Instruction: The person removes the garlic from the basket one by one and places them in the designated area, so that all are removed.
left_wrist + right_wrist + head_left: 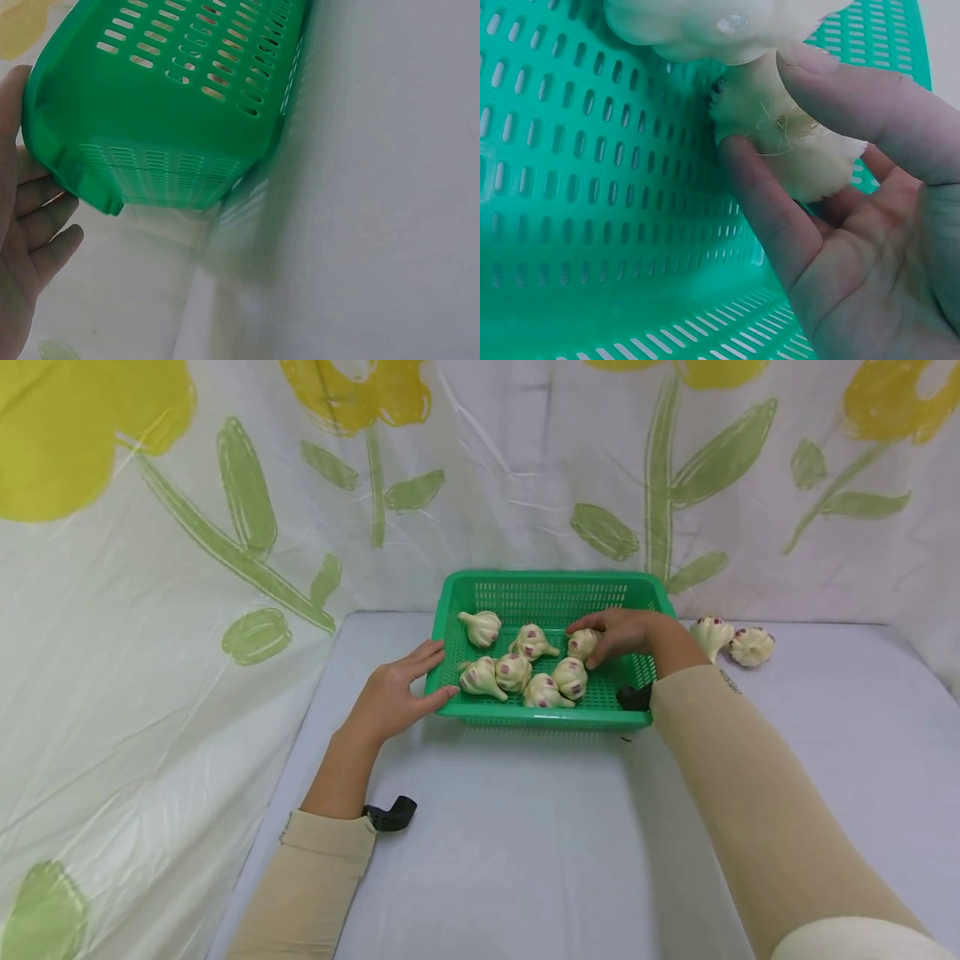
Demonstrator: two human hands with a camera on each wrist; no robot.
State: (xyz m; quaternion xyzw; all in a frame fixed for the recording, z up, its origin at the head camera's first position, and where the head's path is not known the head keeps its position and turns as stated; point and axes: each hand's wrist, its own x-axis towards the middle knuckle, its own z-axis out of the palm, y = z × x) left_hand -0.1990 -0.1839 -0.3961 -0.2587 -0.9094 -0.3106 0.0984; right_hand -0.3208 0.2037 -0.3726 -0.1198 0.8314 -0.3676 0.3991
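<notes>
A green plastic basket (540, 718) holds several garlic bulbs (513, 672), cream with purple patches. Inside its right half, my right hand (626, 633) holds one garlic bulb (582, 644) between thumb and fingers. From the right wrist view, the root end of this held bulb (780, 150) faces the camera, and another bulb (727, 26) is close against it. My left hand (390, 697) touches the basket's left rim with fairly straight fingers, the thumb near the front corner. The left wrist view shows these fingers (46, 217) along the rim's outside.
Two more garlic bulbs (752, 647) lie on the white table (517, 827) to the right of the basket, one partly behind my right arm. A white curtain (510, 518) with yellow flowers hangs behind the basket and along the left.
</notes>
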